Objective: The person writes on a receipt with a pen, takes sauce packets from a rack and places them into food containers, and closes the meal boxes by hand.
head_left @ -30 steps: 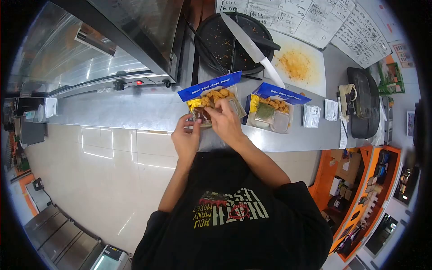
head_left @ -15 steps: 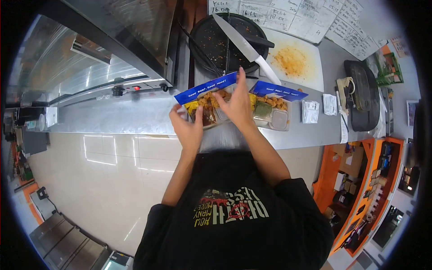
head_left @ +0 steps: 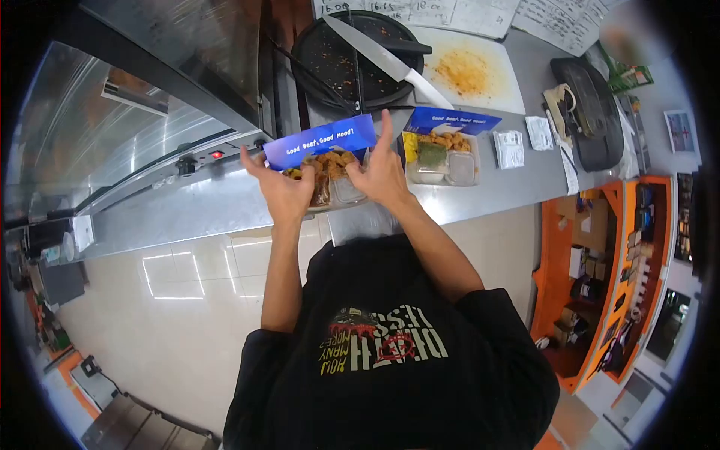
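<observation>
A food box with a blue lid flap (head_left: 321,144) lettered "Good Beef, Good Mood!" sits at the counter's front edge. My left hand (head_left: 285,193) grips its left side, fingers at the flap's end and thumb inside. At the right side, my right hand (head_left: 384,177) has its thumb over the fried pieces (head_left: 330,165) and its index finger raised along the flap's end. Inside are a brown sauce pack (head_left: 321,192) and a clear-lidded cup (head_left: 346,192). Just right stands a second box with its blue flap (head_left: 456,120) up, holding fried pieces, a green-topped portion (head_left: 433,158) and a lidded cup (head_left: 461,169).
Behind the boxes, a large knife (head_left: 367,49) lies across a round black pan (head_left: 311,64). A stained white cutting board (head_left: 501,69) is beside it. Two silver packets (head_left: 509,150) and a black tray (head_left: 591,131) are to the right. A glass-fronted appliance (head_left: 161,90) stands left.
My left hand has shifted left and up to the flap's end. The near box's flap now faces me more, its lettering fuller. The whole view has also shifted.
</observation>
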`<state>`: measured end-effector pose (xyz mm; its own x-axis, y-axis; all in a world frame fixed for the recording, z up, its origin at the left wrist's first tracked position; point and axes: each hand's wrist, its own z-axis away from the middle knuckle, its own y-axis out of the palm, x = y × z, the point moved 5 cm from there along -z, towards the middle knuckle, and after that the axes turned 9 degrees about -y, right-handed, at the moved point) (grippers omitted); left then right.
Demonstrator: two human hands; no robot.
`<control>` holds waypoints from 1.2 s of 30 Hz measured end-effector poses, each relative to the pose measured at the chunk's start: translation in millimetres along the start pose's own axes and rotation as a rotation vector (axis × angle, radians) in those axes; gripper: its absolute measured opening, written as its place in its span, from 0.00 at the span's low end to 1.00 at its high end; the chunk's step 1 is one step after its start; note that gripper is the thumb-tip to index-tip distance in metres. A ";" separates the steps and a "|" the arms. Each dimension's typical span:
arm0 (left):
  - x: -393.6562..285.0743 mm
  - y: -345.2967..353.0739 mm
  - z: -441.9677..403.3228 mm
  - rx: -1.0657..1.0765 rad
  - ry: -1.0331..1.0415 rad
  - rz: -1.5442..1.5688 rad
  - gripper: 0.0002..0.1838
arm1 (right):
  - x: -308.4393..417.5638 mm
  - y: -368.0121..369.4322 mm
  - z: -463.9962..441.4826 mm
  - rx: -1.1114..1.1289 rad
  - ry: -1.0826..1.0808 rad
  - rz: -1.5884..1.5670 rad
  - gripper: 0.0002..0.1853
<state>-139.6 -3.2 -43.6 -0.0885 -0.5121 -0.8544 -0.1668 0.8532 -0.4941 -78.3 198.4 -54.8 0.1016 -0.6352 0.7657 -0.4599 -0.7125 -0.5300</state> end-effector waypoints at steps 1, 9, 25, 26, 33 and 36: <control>7.1 0.3 0.3 0.022 -0.017 0.078 0.60 | 0.9 -2.0 3.1 -0.060 -0.030 -0.041 0.55; 50.1 -19.2 -11.5 0.329 -0.017 0.312 0.39 | -19.4 -11.0 19.2 -0.069 -0.008 -0.028 0.28; 53.1 -39.9 26.8 0.793 0.169 0.102 0.40 | -32.4 -9.8 96.8 0.047 0.115 -0.246 0.32; 44.6 -41.7 28.1 0.815 0.124 0.122 0.41 | -31.9 -10.2 98.2 0.041 0.112 -0.242 0.31; 48.0 -37.5 35.1 0.701 0.293 -0.104 0.40 | -30.8 -4.7 111.0 -0.046 -0.012 -0.122 0.30; 47.0 -45.0 46.0 0.672 0.376 -0.142 0.40 | -20.4 -9.3 112.7 -0.073 0.022 -0.170 0.30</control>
<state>-91.1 -61.2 -68.9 -0.4572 -0.5176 -0.7232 0.4187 0.5922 -0.6885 23.4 184.4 -106.5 0.1645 -0.5005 0.8500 -0.5010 -0.7847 -0.3651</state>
